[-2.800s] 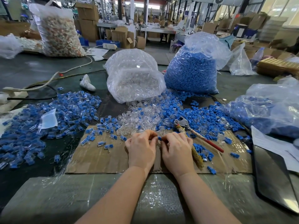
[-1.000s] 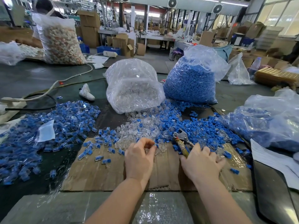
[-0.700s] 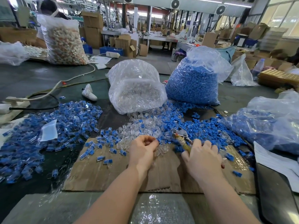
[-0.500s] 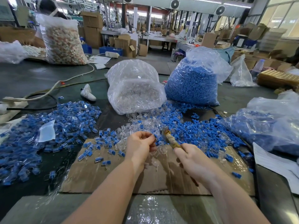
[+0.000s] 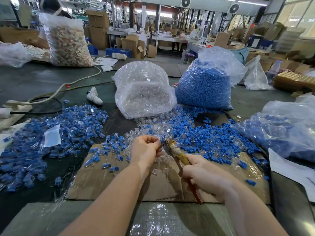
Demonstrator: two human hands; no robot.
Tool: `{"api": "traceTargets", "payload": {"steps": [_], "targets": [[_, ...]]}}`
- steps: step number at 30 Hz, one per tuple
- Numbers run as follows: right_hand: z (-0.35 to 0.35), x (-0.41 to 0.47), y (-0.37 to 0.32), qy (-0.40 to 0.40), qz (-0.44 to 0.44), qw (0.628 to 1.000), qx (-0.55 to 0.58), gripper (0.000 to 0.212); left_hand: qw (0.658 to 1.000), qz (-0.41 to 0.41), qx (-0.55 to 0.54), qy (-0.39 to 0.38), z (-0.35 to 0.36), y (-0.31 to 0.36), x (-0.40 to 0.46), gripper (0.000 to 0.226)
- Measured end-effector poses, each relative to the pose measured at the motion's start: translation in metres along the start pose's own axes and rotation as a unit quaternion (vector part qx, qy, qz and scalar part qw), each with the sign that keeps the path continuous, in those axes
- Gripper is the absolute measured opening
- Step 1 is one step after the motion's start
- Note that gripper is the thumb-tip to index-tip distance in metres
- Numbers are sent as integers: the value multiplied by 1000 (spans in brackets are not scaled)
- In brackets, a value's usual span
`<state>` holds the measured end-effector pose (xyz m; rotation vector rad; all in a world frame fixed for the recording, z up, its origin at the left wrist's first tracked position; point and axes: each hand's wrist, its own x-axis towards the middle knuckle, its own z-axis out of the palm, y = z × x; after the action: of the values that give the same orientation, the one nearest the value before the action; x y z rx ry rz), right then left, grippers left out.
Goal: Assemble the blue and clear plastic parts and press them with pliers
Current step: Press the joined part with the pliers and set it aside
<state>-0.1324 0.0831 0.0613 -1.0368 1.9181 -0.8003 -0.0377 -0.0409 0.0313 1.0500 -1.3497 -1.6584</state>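
Observation:
My left hand (image 5: 144, 150) pinches a small blue and clear part at its fingertips, mostly hidden by the fingers. My right hand (image 5: 204, 176) grips the pliers (image 5: 177, 153) by the taped and red handles, and their jaws meet the part at my left fingertips. Loose clear parts (image 5: 150, 128) and loose blue parts (image 5: 213, 138) lie heaped just beyond my hands. A pile of assembled blue and clear pieces (image 5: 51, 133) spreads over the table to the left.
A cardboard sheet (image 5: 119, 181) lies under my hands. Behind stand a bag of clear parts (image 5: 143, 92) and a bag of blue parts (image 5: 206, 82). Another bag of blue pieces (image 5: 281, 130) sits at the right, with a cable (image 5: 56, 94) at the left.
My right hand picked the pliers up from the blue heap and swung their jaws left to the part held in my left hand.

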Motion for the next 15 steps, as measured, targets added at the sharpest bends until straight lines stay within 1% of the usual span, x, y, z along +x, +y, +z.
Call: {"api": "traceTargets", "payload": {"steps": [10,13,15], "targets": [[5,0,-7,2,-10,1000,-29,18,999,-28,19,13,-3,0,0,4],[5,-2,-10,0,-12,999,-45,18,999,-38,3,13,-3,-1,1,10],[5,-4,-10,-1,-16,998,-58,19,999,-44,-1,9,-3,-1,0,9]]}}
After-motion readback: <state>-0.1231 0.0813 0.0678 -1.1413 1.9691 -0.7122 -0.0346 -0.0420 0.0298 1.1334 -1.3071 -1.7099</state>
